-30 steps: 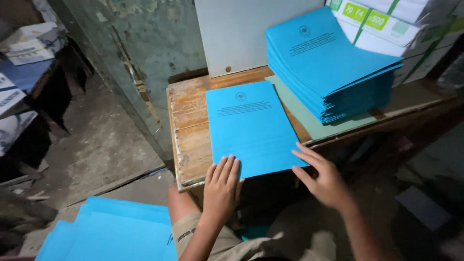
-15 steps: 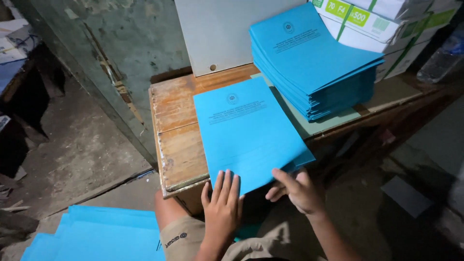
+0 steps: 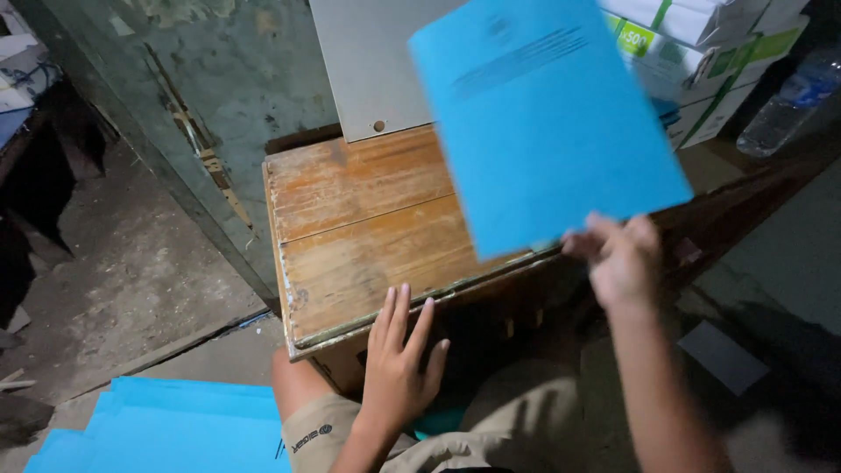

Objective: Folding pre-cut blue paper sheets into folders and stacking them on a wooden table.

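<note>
Your right hand (image 3: 622, 258) sits at about 4 o'clock in the view, fingers (image 3: 604, 229) pinched on the lower edge of a blue sheet (image 3: 547, 123). The sheet is lifted clear of the bench (image 3: 368, 236), tilted, its printed face toward you, motion-blurred; it fills the 1 o'clock area and covers most of what lies behind it.

Your left hand (image 3: 399, 363) is at 6 o'clock, palm down, fingers released and spread, tips resting on the near edge of the bench. It holds nothing.

The bench top is worn wooden planks with a chipped pale edge. A grey panel (image 3: 372, 70) stands at its far side, 12 o'clock.

At 2 o'clock, behind the sheet: stacked white boxes with green markings (image 3: 710, 52). A clear plastic bottle (image 3: 784, 114) lies just right of them, toward 3 o'clock.

At 7 o'clock, on the floor beside your knee: a spread pile of blue sheets (image 3: 175, 434), well apart from the lifted one.

At 10 o'clock: a scuffed green wall (image 3: 219, 88) and bare concrete floor (image 3: 114, 289).
</note>
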